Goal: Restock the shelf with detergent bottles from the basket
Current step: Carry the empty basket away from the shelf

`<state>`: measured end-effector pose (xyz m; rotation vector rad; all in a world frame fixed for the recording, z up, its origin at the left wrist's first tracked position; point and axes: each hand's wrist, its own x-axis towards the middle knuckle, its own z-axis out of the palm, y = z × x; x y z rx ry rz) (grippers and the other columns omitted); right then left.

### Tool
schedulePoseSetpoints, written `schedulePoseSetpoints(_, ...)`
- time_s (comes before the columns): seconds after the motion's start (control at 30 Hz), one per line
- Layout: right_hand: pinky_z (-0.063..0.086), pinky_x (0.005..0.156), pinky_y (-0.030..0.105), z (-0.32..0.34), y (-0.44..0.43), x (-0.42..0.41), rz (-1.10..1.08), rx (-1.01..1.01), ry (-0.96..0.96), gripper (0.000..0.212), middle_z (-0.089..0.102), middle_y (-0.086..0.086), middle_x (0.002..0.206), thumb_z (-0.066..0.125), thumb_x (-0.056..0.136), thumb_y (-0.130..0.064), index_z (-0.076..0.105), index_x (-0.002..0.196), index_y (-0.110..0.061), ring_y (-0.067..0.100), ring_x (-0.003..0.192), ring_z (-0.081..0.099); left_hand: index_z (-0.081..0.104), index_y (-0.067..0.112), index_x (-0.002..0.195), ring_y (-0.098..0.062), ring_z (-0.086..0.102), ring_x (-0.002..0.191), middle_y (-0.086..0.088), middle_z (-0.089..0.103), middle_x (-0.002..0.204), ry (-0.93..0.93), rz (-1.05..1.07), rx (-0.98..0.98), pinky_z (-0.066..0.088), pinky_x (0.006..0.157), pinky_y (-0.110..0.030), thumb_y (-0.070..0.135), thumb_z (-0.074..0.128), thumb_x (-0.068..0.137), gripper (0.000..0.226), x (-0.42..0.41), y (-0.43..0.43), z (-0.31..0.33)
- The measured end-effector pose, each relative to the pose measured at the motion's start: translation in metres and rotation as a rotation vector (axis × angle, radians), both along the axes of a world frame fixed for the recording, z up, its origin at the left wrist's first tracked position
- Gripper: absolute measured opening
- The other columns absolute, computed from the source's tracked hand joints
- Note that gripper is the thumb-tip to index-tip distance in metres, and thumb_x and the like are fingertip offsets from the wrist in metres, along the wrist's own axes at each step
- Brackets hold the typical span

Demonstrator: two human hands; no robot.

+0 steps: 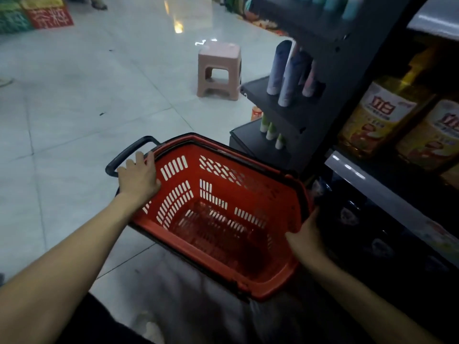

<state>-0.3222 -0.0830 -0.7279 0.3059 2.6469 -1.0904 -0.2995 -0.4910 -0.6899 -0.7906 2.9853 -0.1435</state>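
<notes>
Nearest, we hold the basket (pixel 260 194) tilted between both hands: the right hand (pixel 306 235) clamps its right rim, thumb inside, and the left hand (pixel 139 177) curls over the left rim, just beside the black handle (pixel 129 152). No bottles show inside (the slotted floor is bare), so we judge the restocking all but done. Beyond, yellow bottles (pixel 380 117) stand on the shelf (pixel 347 167); the tier below is too dark to read. Farthest stands a pink stool (pixel 219 68). Risk: swinging the basket could knock its right rim against the nearby shelf edge and topple stock.
</notes>
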Motion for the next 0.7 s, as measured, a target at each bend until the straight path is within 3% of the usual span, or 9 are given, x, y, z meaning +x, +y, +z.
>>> schedulePoseSetpoints(0.07, 0.048, 0.105, 0.054, -0.007, 0.001, -0.01, -0.107, -0.054, -0.052, 0.109, 0.053, 0.022, 0.143, 0.076, 0.077, -0.012, 0.004, 0.159, -0.018, 0.043, 0.124, 0.057, 0.04, 0.003, 0.14, -0.049, 0.06, 0.103, -0.027, 0.051, 0.124, 0.029, 0.047, 0.062, 0.051, 0.076, -0.055, 0.027, 0.072, 0.085, 0.068, -0.015, -0.01, -0.008)
schedulePoseSetpoints(0.17, 0.049, 0.103, 0.055, -0.01, 0.007, -0.023, -0.188, -0.112, -0.064, 0.08, 0.057, 0.021, 0.135, 0.075, 0.073, 0.0, 0.039, 0.144, -0.007, 0.039, 0.119, 0.06, 0.043, 0.002, 0.132, -0.049, 0.063, 0.103, -0.027, 0.056, 0.12, 0.037, 0.123, 0.134, 0.051, 0.077, -0.054, 0.026, 0.074, 0.086, 0.061, -0.037, -0.025, -0.015)
schedulePoseSetpoints(0.33, 0.049, 0.1, 0.04, 0.008, 0.0, -0.048, -0.122, -0.109, -0.069, 0.062, 0.063, 0.013, 0.12, 0.07, 0.075, 0.01, 0.052, 0.133, -0.003, 0.024, 0.108, 0.062, 0.061, 0.006, 0.109, -0.045, 0.066, 0.103, -0.024, 0.069, 0.108, 0.084, 0.294, 0.336, 0.052, 0.082, -0.049, 0.028, 0.08, 0.082, 0.04, -0.043, -0.038, 0.0)
schedulePoseSetpoints(0.5, 0.057, 0.09, 0.042, 0.065, -0.018, -0.063, -0.097, -0.145, -0.094, 0.045, 0.07, 0.003, 0.103, 0.08, 0.076, -0.002, 0.061, 0.115, -0.015, 0.028, 0.097, 0.071, 0.061, 0.003, 0.105, -0.048, 0.068, 0.101, -0.03, 0.07, 0.107, 0.047, 0.489, 0.546, 0.054, 0.08, -0.048, 0.037, 0.087, 0.078, 0.051, 0.024, -0.032, 0.038)
schedulePoseSetpoints(0.63, 0.048, 0.086, 0.031, 0.16, -0.049, -0.079, 0.08, -0.101, -0.021, 0.039, 0.071, 0.013, 0.109, 0.071, 0.08, 0.002, 0.065, 0.118, -0.005, 0.03, 0.103, 0.068, 0.054, 0.007, 0.104, -0.048, 0.067, 0.101, -0.026, 0.07, 0.109, -0.004, 0.585, 0.577, 0.053, 0.08, -0.047, 0.044, 0.085, 0.079, 0.054, 0.071, -0.048, 0.128)
schedulePoseSetpoints(0.7, 0.049, 0.086, 0.035, 0.227, -0.076, -0.096, 0.195, 0.013, 0.057, 0.042, 0.071, 0.019, 0.111, 0.069, 0.078, 0.001, 0.064, 0.12, -0.006, 0.035, 0.104, 0.068, 0.053, 0.008, 0.107, -0.047, 0.067, 0.102, -0.025, 0.07, 0.11, 0.026, 0.624, 0.542, 0.051, 0.081, -0.047, 0.046, 0.082, 0.081, 0.054, 0.079, -0.062, 0.197)
